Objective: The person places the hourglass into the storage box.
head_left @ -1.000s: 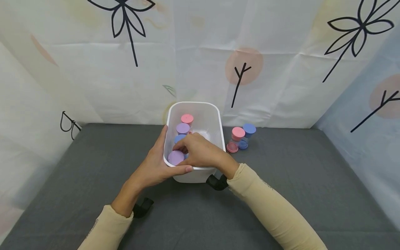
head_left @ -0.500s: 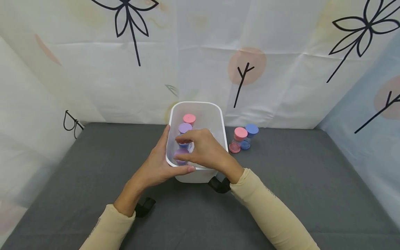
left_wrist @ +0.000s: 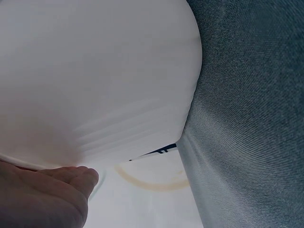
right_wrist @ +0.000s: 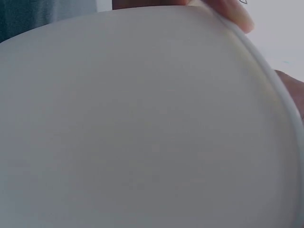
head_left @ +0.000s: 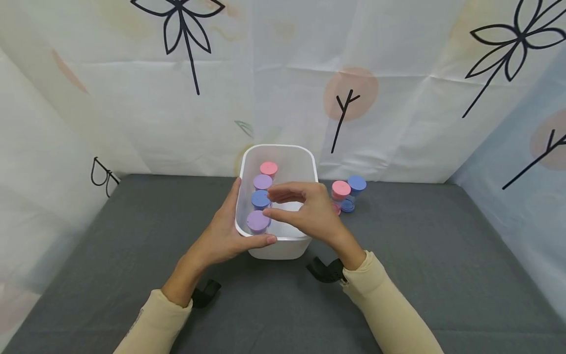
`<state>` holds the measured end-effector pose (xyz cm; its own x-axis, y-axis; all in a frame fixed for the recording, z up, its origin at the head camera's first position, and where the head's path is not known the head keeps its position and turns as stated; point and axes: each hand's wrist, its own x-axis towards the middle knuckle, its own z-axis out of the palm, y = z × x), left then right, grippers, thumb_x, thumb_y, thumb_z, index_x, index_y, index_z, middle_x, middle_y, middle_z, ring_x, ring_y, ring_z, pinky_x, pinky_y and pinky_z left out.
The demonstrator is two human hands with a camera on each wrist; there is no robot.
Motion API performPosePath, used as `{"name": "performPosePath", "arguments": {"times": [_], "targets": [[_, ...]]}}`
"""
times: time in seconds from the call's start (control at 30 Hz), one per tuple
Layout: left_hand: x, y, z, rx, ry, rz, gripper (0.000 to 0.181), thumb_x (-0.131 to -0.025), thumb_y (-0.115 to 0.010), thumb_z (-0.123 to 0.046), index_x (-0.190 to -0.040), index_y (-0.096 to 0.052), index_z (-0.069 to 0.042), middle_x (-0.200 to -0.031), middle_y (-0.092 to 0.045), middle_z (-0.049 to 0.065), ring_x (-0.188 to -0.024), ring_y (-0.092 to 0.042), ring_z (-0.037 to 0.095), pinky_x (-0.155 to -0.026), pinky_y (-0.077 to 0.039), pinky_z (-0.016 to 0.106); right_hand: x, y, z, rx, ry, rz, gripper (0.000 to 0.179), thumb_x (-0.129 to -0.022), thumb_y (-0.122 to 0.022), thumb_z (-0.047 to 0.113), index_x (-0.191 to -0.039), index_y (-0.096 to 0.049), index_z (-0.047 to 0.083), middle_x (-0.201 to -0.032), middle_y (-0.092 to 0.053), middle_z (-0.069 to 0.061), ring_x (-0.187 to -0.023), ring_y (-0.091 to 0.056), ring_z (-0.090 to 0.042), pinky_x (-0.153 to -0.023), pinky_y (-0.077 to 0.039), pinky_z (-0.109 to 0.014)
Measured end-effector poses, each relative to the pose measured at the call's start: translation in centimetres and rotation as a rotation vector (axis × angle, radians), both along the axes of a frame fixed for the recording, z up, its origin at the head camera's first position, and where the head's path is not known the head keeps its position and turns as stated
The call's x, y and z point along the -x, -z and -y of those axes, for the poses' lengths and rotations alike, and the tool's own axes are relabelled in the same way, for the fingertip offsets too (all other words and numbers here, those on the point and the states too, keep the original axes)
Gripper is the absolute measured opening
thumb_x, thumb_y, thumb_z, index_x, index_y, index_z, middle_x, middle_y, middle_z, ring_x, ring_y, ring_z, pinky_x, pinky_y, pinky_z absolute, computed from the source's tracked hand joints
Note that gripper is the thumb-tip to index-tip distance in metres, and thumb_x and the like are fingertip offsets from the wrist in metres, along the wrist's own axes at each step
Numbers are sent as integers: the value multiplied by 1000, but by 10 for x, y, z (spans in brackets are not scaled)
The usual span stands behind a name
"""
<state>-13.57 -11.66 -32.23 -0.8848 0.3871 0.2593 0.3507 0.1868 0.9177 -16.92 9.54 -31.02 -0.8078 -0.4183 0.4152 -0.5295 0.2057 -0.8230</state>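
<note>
A white plastic bin (head_left: pixel 278 250) stands on the cloth. My left hand (head_left: pixel 221 228) grips its near left corner, fingers along the side wall and thumb across the front rim. Its fingertips (left_wrist: pixel 88 179) press the outer wall in the left wrist view. Inside, what look like small sand timers line the left wall: a pink one (head_left: pixel 268 168), a purple one (head_left: pixel 263 182), a blue one (head_left: pixel 261 199) and a nearer purple one (head_left: pixel 258 221). My right hand (head_left: pixel 311 211) hovers over the bin beside the blue one, thumb and fingers apart, holding nothing.
A pink-capped timer (head_left: pixel 341 190) and a blue-capped timer (head_left: pixel 356 184) stand close together right of the bin. Grey cloth (head_left: pixel 420 246) covers the table. A patterned white sheet (head_left: pixel 283 98) hangs behind it.
My right hand has let go of the nearest purple timer and drawn up and right, uncovering it and the blue one. The left hand has stayed on the bin.
</note>
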Motion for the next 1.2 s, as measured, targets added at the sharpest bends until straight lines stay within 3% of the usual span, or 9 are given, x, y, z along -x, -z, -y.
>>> {"name": "performPosePath", "arguments": {"times": [0.23,0.43,0.57,0.7,0.93,1.1,1.2], "targets": [[1,3,-2,-26,14,-17,115,-74,-91,-11,-159,-16,-30,-146,-46,15,-121,-57,38,-93,-52,55,-6,3,-9,54,13,-6,36,-79,-87,5,-112,-75,-3,-108,-75,-7,-97,-73,-23,-90,-56,-34],[1,3,-2,-41,19,-14,115,-74,-91,-9,-159,-16,-29,-146,-45,15,-122,-55,42,-94,-51,58,-5,1,-13,65,-17,8,35,-79,-86,4,-112,-74,-2,-109,-75,-9,-100,-72,-22,-92,-56,-36],[2,3,-1,-43,19,-11,114,-74,-91,-9,-158,-17,-29,-146,-47,9,-123,-55,41,-97,-49,57,-2,-4,-27,91,15,47,37,-80,-84,2,-115,-73,-2,-111,-74,-10,-102,-72,-20,-91,-56,-38],[1,3,0,-47,17,-9,114,-72,-92,-9,-157,-20,-31,-144,-48,1,-124,-54,41,-98,-48,56,6,-8,-48,108,127,18,39,-80,-84,-1,-116,-72,-3,-109,-74,-13,-102,-72,-23,-91,-56,-34],[0,1,0,-36,-5,-6,115,-71,-93,-10,-157,-20,-30,-144,-47,0,-123,-55,39,-99,-48,54,21,-2,-81,73,379,-82,40,-78,-87,2,-115,-73,-5,-109,-73,-15,-103,-70,-30,-92,-53,-26],[2,4,1,-42,-4,-14,115,-71,-94,-10,-158,-20,-29,-144,-48,-1,-123,-55,39,-98,-48,55,30,4,-100,85,474,-75,44,-80,-86,2,-120,-70,-7,-113,-71,-20,-104,-69,-21,-95,-52,-26],[6,10,2,-51,3,-23,118,-70,-94,-12,-158,-19,-31,-145,-48,-2,-123,-55,36,-98,-48,54,34,9,-111,90,525,-31,46,-81,-85,3,-123,-68,-7,-116,-70,-21,-105,-68,-17,-97,-51,-27]]}}
